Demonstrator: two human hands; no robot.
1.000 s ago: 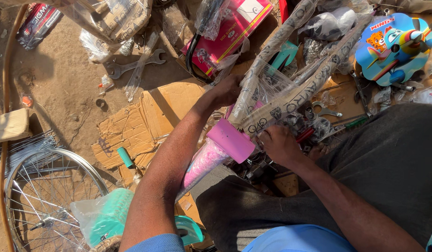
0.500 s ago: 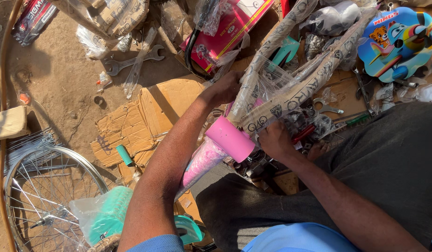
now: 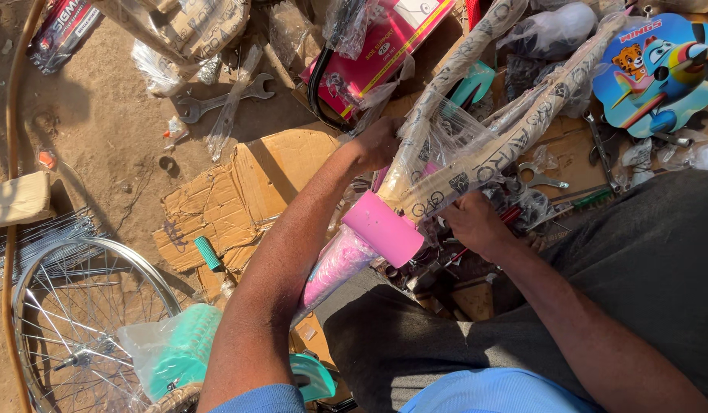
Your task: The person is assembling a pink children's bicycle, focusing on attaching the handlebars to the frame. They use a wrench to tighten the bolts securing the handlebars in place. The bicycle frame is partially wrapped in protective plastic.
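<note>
So there's 1 pink bike frame still wrapped in plastic and paper, propped over the person's lap and the flattened cardboard on the dirt ground, head tube end pointing toward the camera. Left hand is curled around the wrapped tubes on the far side, gripping through the plastic. Right hand sits just under the lower tube, fingers bent down into the small parts there; can't tell if it's actually pinching anything. Near the right hand I count 1 small spanner and 1 green-handled screwdriver. Up toward the top edge of the cardboard there's 1 big double-ended wrench on the dirt and 1 red box. Bottom left: 1 spoked wheel rim, 1 loose teal grip, and 1 bagged teal part. Top right corner has 1 round cartoon plaque.
</note>
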